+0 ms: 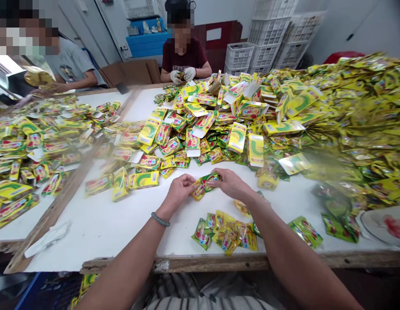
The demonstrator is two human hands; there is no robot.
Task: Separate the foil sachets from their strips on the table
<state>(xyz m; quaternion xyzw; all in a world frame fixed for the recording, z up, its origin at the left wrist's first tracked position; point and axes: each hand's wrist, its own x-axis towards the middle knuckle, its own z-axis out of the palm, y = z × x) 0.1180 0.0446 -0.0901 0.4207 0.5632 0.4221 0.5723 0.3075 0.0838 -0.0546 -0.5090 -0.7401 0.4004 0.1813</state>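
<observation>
Both of my hands meet over the white tabletop, just in front of the big heap. My left hand (183, 187) pinches the yellow end of a few small sachets (204, 186), its wrist circled by a beaded bracelet. On the green end of the same sachets my right hand (228, 181) is closed, thumb and fingers together. Below my hands, near the table's front edge, lies a loose cluster of yellow and green sachets (227, 232). Printed yellow cartons (144, 179) rest beyond my left hand. Some of the sachets between my fingers are hidden.
A tall pile of flat yellow cartons (364, 129) covers the right side. More filled cartons (17, 189) lie left of a wooden strip (62, 193). A white plate (385, 224) stands at right. Two people work across the table; white crates (267, 38) are stacked behind.
</observation>
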